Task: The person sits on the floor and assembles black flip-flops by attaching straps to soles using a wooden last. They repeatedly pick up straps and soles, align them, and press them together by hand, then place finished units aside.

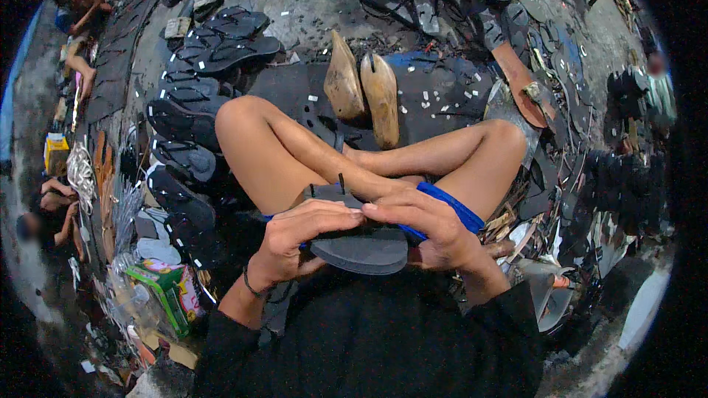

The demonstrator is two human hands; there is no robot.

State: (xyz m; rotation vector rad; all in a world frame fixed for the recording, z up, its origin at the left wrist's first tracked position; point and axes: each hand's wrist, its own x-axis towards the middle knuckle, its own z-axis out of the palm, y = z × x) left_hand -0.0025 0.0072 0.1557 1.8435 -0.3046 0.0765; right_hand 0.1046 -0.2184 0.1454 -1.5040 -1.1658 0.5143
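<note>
Both my hands grip a dark grey flip-flop (360,252) held in front of my body, above my crossed legs. My left hand (295,232) wraps its left edge and my right hand (435,228) the right edge, with fingertips meeting across the top. The rounded end of the sole points toward me. A thin black piece sticks up at the far end; the middle of the flip-flop is hidden under my fingers. Beyond my shins, two wooden shoe lasts (343,85), (380,103) lie on a dark mat (295,88).
Rows of black flip-flops (236,51) line my left side, with more footwear (420,11) at the far side. A green box (166,295) lies at lower left, near white cord (81,173). Scraps and a brown sole-shaped piece (520,85) lie right. Other people (55,214) sit at left.
</note>
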